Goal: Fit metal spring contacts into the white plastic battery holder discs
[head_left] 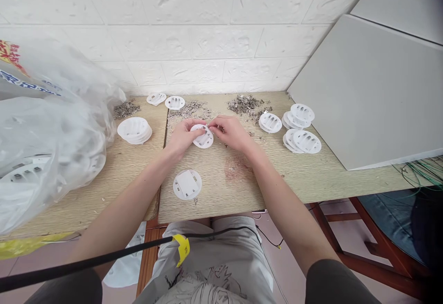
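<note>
My left hand [185, 134] grips a round white plastic battery holder [204, 141] by its left side, thumb on its face. The fingers of my right hand [230, 131] are pinched together at the holder's upper right edge; whatever they hold is too small to make out. Nearer to me, another white round holder [187, 184] lies flat, showing a square panel. Beyond my hands, small metal clips [192, 109] are strewn over the wooden table [214, 193], with a denser heap of metal pieces [245, 104] to the right.
Stacks of round holders stand on the right [308, 141] and left [134, 129]. A bulging clear plastic bag [51, 124] with more discs fills the left side. A grey panel [374, 92] leans at the right. A black cable [104, 254] crosses before my lap.
</note>
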`<state>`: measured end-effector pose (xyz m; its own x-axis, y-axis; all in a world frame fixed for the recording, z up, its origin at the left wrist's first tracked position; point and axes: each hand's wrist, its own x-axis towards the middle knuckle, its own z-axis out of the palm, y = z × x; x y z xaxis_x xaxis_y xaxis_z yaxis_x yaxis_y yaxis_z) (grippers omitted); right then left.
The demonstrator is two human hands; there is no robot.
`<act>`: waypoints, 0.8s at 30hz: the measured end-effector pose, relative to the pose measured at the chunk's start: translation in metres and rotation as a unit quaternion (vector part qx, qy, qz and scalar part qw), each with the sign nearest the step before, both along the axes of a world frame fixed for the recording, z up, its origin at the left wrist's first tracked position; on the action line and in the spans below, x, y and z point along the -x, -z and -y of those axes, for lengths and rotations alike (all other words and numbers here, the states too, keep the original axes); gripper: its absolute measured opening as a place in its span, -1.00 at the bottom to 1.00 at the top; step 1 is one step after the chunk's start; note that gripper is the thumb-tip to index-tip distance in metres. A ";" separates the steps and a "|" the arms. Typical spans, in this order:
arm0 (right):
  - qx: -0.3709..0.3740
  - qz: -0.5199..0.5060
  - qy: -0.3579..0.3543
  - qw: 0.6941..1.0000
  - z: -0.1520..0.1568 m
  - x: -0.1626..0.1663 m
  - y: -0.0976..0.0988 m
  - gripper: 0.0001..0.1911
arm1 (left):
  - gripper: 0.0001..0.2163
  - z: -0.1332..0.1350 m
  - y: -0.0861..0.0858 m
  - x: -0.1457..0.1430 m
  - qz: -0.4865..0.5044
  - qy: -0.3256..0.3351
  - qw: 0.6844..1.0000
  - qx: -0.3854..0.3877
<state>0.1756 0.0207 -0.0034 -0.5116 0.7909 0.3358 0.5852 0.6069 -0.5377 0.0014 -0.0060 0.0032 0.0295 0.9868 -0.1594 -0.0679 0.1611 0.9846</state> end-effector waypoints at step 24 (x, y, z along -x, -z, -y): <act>0.018 0.023 0.066 0.997 0.002 0.004 -0.001 -0.75 | -0.85 -0.003 0.004 0.001 0.111 0.056 0.992 -0.005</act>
<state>0.1719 0.0184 -0.0022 -0.4157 0.8638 0.2847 0.6830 0.5032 -0.5294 0.0008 -0.0030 -0.0008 0.1722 0.9770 -0.1260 -0.2661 0.1693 0.9489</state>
